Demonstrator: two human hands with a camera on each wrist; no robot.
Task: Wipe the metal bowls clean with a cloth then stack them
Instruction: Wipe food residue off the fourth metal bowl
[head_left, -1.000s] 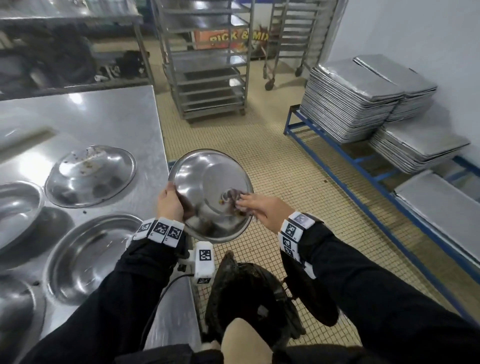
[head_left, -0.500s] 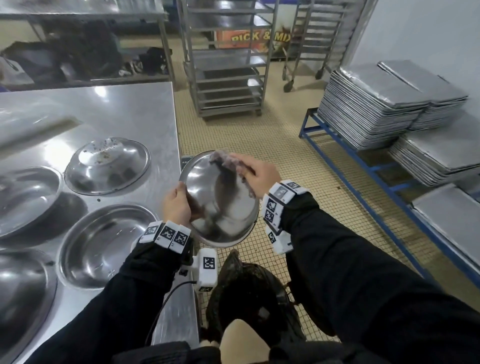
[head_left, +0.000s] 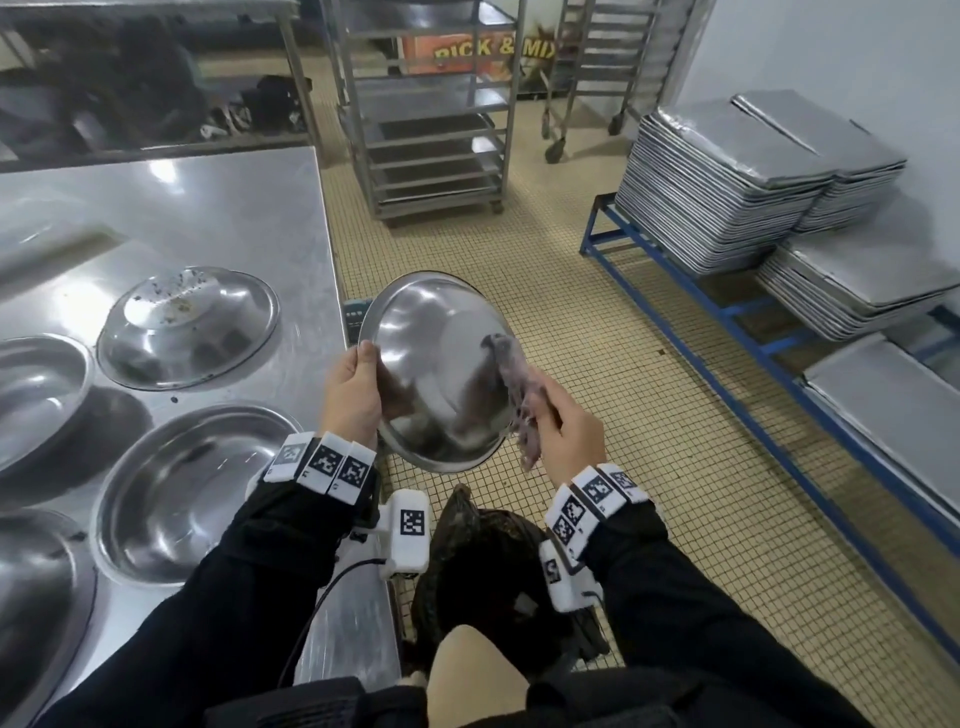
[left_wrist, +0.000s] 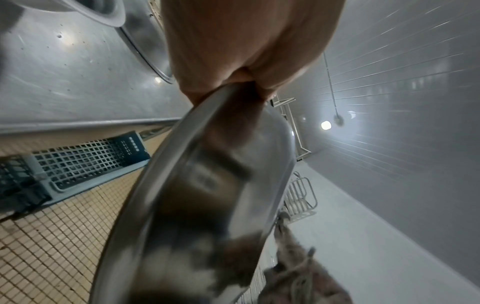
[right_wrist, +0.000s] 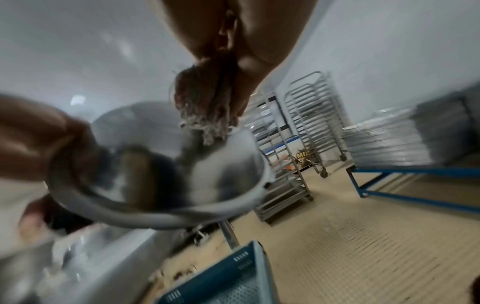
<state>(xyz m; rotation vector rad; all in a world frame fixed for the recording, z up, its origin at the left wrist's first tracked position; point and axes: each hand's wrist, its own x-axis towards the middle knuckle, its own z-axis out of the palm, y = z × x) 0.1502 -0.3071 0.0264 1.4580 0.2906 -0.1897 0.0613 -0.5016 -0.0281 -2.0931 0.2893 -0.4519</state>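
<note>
On the tabletop (head_left: 218, 208), four bowls lay apart and unstacked, and the upturned bowl (head_left: 189, 327) carried visible crumbs on its base, so most of the wiping and all of the stacking appeared to remain. The held bowl (head_left: 441, 374) was tilted on edge in the air just beyond the tabletop's corner, above the tiled floor, with its outer face toward the head camera. The left hand (head_left: 353, 395) gripped its rim with curled fingers, while the right hand (head_left: 566, 421) had its fingers closed around the cloth (head_left: 519, 384), which touched the bowl's right side; wiping of this bowl seemed under way.
</note>
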